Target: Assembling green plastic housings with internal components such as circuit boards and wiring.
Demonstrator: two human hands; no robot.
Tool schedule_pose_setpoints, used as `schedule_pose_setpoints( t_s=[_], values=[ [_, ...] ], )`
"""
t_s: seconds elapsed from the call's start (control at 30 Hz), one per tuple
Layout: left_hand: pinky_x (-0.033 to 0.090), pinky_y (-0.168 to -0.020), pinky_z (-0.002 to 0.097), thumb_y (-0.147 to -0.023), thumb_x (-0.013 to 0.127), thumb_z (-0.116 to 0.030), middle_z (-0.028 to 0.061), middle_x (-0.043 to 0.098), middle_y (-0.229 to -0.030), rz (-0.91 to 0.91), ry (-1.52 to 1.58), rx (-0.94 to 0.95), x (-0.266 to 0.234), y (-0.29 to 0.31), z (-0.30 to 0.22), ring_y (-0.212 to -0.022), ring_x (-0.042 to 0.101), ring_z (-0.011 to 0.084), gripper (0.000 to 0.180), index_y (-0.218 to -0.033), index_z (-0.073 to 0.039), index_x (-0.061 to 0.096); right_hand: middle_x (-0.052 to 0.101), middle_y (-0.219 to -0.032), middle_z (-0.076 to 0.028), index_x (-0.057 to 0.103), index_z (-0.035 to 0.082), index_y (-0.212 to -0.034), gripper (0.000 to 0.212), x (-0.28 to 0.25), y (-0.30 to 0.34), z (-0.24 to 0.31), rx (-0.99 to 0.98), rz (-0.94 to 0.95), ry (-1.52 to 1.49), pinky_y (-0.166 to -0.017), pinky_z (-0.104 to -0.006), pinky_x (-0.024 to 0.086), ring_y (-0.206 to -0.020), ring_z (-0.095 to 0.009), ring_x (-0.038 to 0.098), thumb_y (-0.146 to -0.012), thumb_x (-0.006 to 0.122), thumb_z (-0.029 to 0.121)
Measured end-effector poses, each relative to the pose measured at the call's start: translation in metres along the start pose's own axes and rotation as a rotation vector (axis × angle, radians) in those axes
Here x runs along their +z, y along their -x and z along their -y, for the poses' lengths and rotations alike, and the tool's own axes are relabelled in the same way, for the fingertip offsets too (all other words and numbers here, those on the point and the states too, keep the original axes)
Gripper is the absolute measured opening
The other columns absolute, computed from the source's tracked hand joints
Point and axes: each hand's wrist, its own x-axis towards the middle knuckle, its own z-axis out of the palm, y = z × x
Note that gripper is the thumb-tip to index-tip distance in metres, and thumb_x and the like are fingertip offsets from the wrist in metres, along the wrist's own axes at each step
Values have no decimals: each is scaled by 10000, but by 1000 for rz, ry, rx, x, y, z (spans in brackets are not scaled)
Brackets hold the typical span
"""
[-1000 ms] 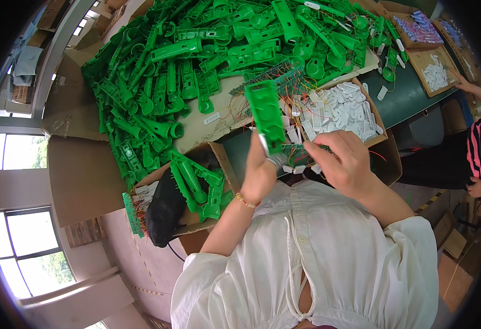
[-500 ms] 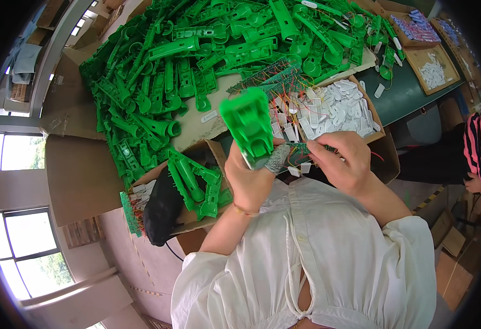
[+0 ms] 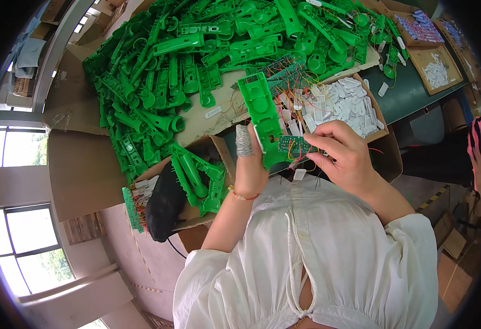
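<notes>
My left hand (image 3: pixel 251 164) grips a long green plastic housing (image 3: pixel 263 112), held up in front of my chest with its moulded side showing. Grey wrapping covers the thumb of that hand. Between the thumb and fingers of my right hand (image 3: pixel 342 156) is a green circuit board (image 3: pixel 291 145) with red and yellow wires. The board's left end meets or overlaps the lower part of the housing; whether it touches, I cannot tell. Below the board a small white piece (image 3: pixel 300 174) dangles among thin wires.
A heap of green housings (image 3: pixel 196 52) covers the table's far side. Beyond my hands stand a carton of white plastic parts (image 3: pixel 350 107) and a pile of wired circuit boards (image 3: pixel 281 74). At left, an open cardboard box (image 3: pixel 218 151) holds housings beside a black bag (image 3: pixel 161 211). Another person's arm (image 3: pixel 477 164) shows at right.
The green housing has been turned so its long moulded face shows, and the left thumb has swung to its left side. My right hand has kept the circuit board, now beside the housing's lower part.
</notes>
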Motion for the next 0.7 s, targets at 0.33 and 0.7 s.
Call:
schedule_pose_setpoints(
  t_s=[0.33,0.7],
  values=[
    [362,-947,371,-880,205,-603,92,507,-1178,197,175,-84,8,-2,-5,-1083,486,218,690,-1313,-77,318,499,-814,-50,622,-6,-902,269,3,-5,19,-287,-9,482,-503,-276,378,-624,-167,499,-637,630,33],
    [318,-996,356,-865,205,-644,59,396,-1326,210,141,-59,6,4,2,-1206,390,191,777,-1393,-74,198,504,-827,-61,611,-15,-870,232,-5,-14,25,-255,149,447,-536,-295,398,-682,-183,525,-643,623,33]
  ],
)
